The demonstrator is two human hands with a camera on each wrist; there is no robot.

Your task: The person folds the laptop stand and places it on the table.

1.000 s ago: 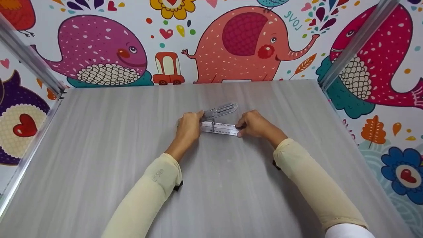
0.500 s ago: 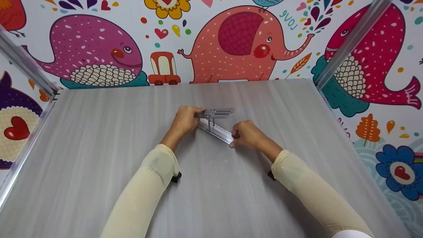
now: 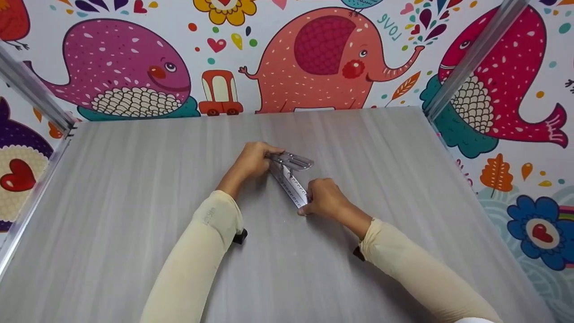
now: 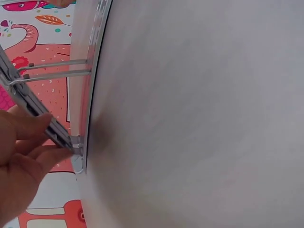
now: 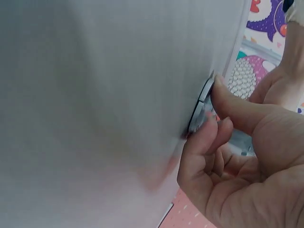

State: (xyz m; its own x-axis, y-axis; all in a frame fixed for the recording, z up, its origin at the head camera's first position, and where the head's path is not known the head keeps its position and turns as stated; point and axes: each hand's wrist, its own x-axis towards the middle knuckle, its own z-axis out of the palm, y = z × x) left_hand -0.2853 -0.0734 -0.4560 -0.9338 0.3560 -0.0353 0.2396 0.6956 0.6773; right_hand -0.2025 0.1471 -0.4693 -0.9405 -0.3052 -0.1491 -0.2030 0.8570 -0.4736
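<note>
A hinged grey metal folding stand [image 3: 296, 161] is on the table between the hands. Its slotted upper arm [image 4: 35, 102] slants up from the base strip [image 3: 291, 190], which has rows of small slots or marks along it. Two thin rods [image 4: 57, 69] join arm and base. My left hand [image 3: 254, 159] pinches the upper arm close to the hinge, thumb on one side and fingers on the other. The right hand [image 3: 328, 198] pinches the base strip's near end between thumb and fingers. In the right wrist view its fingers [image 5: 202, 137] cover part of that end.
The grey wood-grain table [image 3: 157, 202] spreads around both hands. A wall with printed cartoon animals [image 3: 314, 58] rises at the table's back edge. Metal frame posts [image 3: 477, 63] stand at the back corners.
The stand has turned on the table. Its base end in the right hand has swung toward the person and slightly left, while the left hand shifted slightly back and left. Both grips stay on.
</note>
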